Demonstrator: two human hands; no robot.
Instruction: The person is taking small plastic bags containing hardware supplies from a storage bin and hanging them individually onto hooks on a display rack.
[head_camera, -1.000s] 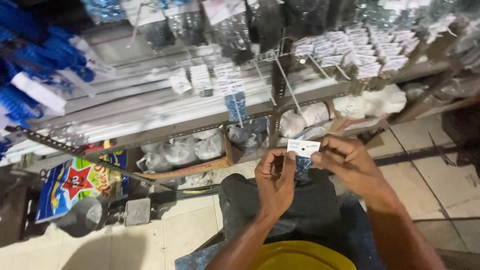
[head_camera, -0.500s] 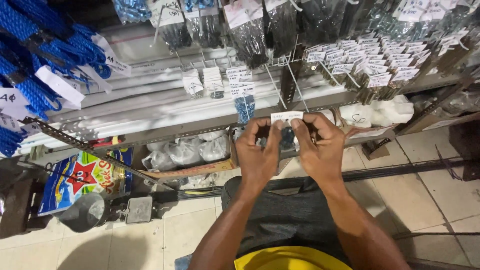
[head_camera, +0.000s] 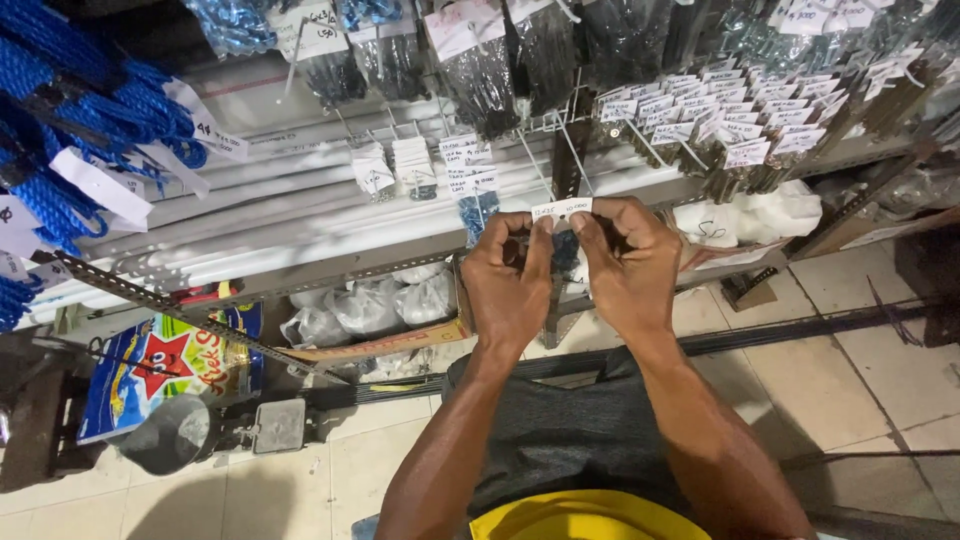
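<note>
Left hand (head_camera: 508, 285): raised in front of the shelving, fingers curled, thumb and forefinger pinched on the left end of a small white label card (head_camera: 561, 209).
Right hand (head_camera: 628, 262): level with the left and close beside it, thumb and forefinger clamped on the right end of the same card.
White label card: held flat between both hands at their fingertips, its top edge above the knuckles; handwriting on it, not copied here.
Small packet (head_camera: 563, 250): dark bluish item hanging below the card, between the two hands, largely hidden by the fingers; its kind cannot be told.
Hanging tagged packets (head_camera: 470, 185): small bags with white tags on a hook just beyond the left hand.
Tag rows (head_camera: 735, 125): many white-tagged dark items on hooks, beyond and to the right of the right hand.
Blue rope coils (head_camera: 70, 150): bundles with white tags, well to the left of the left hand.
White pipes (head_camera: 300, 225): long lengths lying along the shelf, beyond the left hand.
Clear plastic bags (head_camera: 370, 305): filled bags in a cardboard box, just left of the left wrist.
White bags (head_camera: 760, 215): to the right of the right hand, on the shelf.
Floor tiles (head_camera: 860, 370): pale, below both forearms.
Printed sack (head_camera: 165, 365): blue with a red star, low and far left.
</note>
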